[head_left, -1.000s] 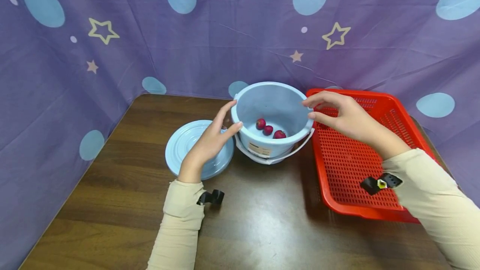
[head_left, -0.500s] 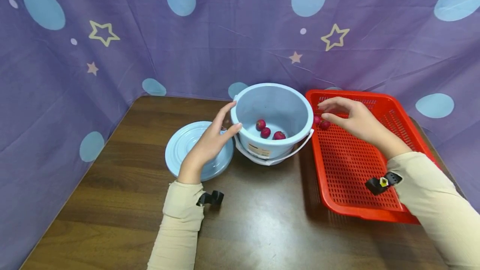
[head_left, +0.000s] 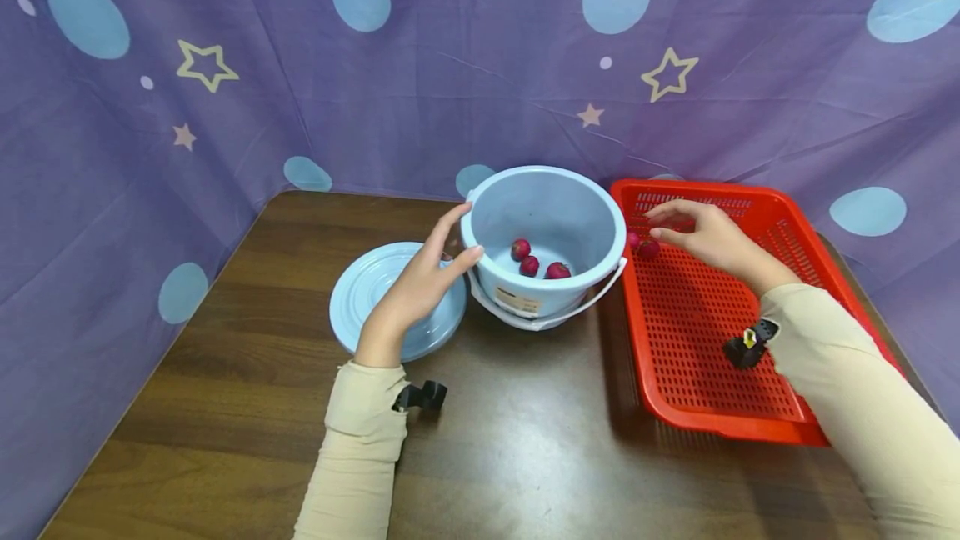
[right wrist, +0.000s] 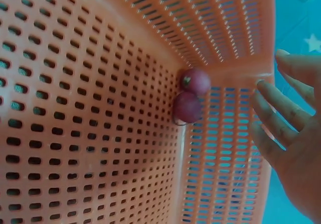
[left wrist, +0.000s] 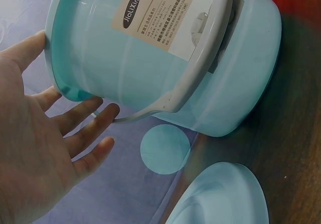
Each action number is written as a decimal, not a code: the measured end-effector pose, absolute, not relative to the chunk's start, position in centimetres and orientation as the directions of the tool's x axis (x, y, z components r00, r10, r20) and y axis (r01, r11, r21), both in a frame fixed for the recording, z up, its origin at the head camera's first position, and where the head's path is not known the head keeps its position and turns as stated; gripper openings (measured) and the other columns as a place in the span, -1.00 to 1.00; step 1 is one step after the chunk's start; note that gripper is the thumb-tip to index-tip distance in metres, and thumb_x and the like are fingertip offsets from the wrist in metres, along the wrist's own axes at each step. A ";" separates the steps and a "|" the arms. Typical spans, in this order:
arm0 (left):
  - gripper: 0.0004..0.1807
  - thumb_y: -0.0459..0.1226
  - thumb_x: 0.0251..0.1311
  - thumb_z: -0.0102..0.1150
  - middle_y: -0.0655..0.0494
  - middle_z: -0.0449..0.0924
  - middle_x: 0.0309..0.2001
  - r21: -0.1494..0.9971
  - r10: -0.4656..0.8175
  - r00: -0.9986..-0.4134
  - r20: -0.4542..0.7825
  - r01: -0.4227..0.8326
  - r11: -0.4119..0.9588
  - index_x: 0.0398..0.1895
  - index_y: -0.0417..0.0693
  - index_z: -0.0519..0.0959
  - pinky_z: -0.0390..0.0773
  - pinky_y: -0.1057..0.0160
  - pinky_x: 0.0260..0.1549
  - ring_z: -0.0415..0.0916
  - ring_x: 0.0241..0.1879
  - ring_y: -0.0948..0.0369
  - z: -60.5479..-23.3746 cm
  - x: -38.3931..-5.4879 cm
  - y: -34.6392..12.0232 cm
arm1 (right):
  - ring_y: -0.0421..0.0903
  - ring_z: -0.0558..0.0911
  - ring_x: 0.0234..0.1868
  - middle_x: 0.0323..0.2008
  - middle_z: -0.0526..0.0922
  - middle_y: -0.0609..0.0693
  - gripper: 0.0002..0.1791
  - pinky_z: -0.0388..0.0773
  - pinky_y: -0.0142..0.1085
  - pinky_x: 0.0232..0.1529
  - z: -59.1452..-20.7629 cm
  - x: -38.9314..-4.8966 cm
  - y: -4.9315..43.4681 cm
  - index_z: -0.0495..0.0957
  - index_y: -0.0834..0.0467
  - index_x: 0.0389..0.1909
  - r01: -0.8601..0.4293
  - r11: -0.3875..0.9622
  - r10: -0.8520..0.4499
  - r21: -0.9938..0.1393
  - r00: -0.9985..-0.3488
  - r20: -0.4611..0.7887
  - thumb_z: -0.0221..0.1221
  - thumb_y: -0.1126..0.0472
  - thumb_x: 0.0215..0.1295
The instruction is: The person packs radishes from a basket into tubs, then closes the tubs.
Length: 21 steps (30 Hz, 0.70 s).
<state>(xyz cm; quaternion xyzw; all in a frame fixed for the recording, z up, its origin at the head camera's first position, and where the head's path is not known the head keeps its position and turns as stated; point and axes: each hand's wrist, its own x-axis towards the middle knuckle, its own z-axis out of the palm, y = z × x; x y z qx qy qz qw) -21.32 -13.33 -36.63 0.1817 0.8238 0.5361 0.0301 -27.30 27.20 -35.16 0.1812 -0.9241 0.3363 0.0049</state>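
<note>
A light blue bucket stands upright with its white handle hanging down in front. Several red radishes lie on its floor. My left hand touches the bucket's left rim with thumb and forefinger tips; in the left wrist view the fingers are spread beside the rim. To the right is a red slotted basket, where two radishes lie side by side in a corner, as the right wrist view shows. My right hand hovers over that basket's back left part, fingers loosely bent and holding nothing.
A round light blue lid lies on the brown wooden table, left of the bucket and partly behind my left hand. A purple patterned curtain hangs along the table's back and left side.
My right hand has moved right from the bucket's rim to over the basket, uncovering the two radishes there. One radish in the bucket has shifted slightly left. My left hand stays at the rim.
</note>
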 end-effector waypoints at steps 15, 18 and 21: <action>-0.26 0.17 0.39 0.00 0.04 0.29 0.25 0.897 0.335 -0.932 0.142 0.264 0.355 0.55 0.42 -0.02 0.32 -0.05 0.08 0.30 0.09 0.09 -36.5 -21.2 -13.3 | 0.22 0.61 -0.05 -0.01 0.62 0.37 -0.61 0.48 -0.07 -0.02 -37.7 -29.9 27.9 0.55 0.41 0.06 -0.276 0.761 -0.343 -0.588 -0.939 -0.003 0.31 0.30 0.26; -0.25 0.17 0.38 0.01 0.04 0.27 0.30 0.900 0.333 -0.933 0.135 0.256 0.353 0.55 0.44 -0.02 0.31 -0.07 0.12 0.30 0.12 0.09 -36.5 -21.1 -13.4 | 0.17 0.61 -0.09 -0.02 0.62 0.38 -0.59 0.48 -0.25 -0.12 -38.2 -30.2 28.2 0.55 0.43 0.05 -0.261 0.767 -0.338 -0.586 -0.941 -0.023 0.33 0.28 0.25; -0.26 0.19 0.37 0.01 0.07 0.26 0.30 0.898 0.330 -0.935 0.129 0.251 0.361 0.54 0.48 -0.01 0.31 -0.09 0.14 0.29 0.14 0.10 -36.5 -21.1 -13.5 | 0.10 0.62 -0.14 -0.05 0.64 0.37 -0.60 0.45 -0.39 -0.21 -38.6 -30.3 28.3 0.56 0.43 0.04 -0.258 0.768 -0.334 -0.586 -0.942 -0.023 0.33 0.30 0.24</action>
